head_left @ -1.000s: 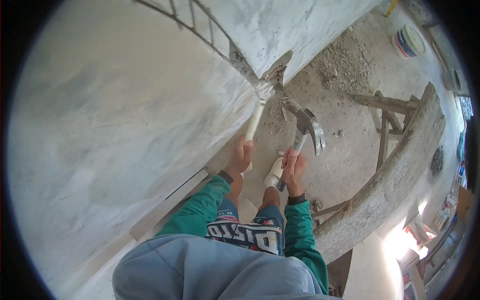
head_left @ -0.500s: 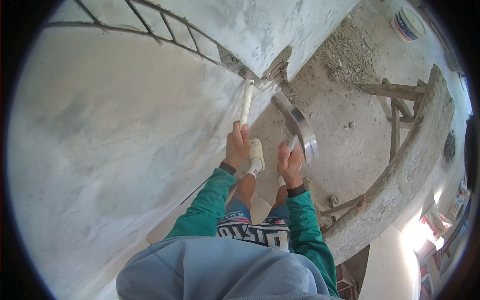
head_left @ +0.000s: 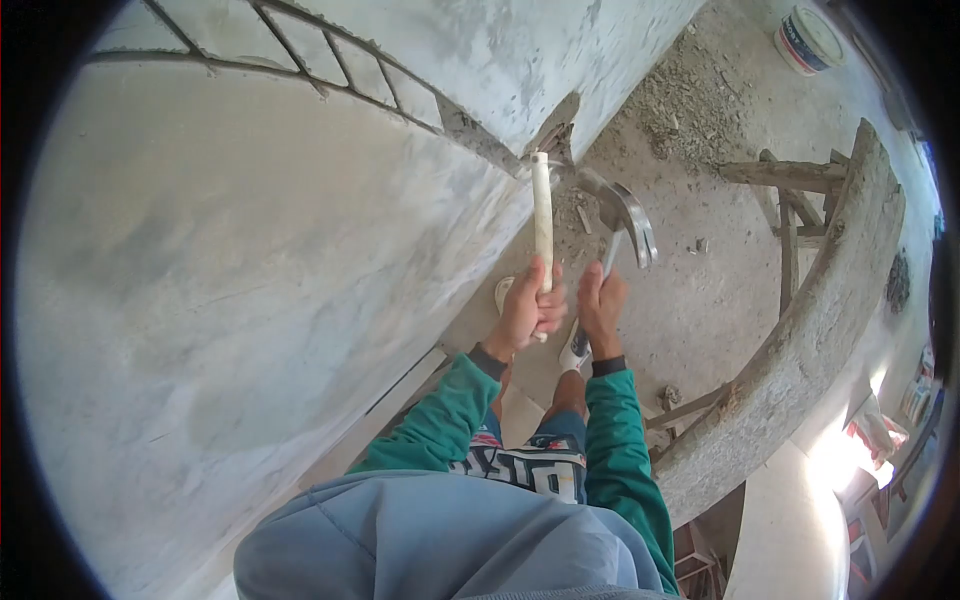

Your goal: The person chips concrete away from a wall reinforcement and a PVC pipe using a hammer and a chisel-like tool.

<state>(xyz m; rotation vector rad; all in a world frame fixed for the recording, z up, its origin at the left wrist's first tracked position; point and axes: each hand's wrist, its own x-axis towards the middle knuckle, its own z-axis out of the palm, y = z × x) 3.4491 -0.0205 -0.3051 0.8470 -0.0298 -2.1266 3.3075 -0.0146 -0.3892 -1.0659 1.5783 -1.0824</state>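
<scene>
My left hand (head_left: 525, 310) is closed around a white pipe-like handle (head_left: 543, 220), held nearly upright. Its top end overlaps the chipped wall corner (head_left: 553, 135), where rough broken masonry shows. Wrapped round the grip of a claw hammer (head_left: 628, 213) is my right hand (head_left: 602, 305), just to the right of the left. The hammer's striking end points up and left toward the top of the white handle, and its claw curves away to the right.
Dark grooves (head_left: 345, 92) cut across the pale wall (head_left: 250, 250). Rubble (head_left: 690, 110) lies on the floor past the corner, near a white bucket (head_left: 808, 40). To the right stands a rough wooden trestle with a long plank (head_left: 800, 330). My slippered feet are below my hands.
Both hands have shifted, the left one right and slightly down with the white handle, now closer to the right hand. The hammer has moved slightly right and its head shows more sharply.
</scene>
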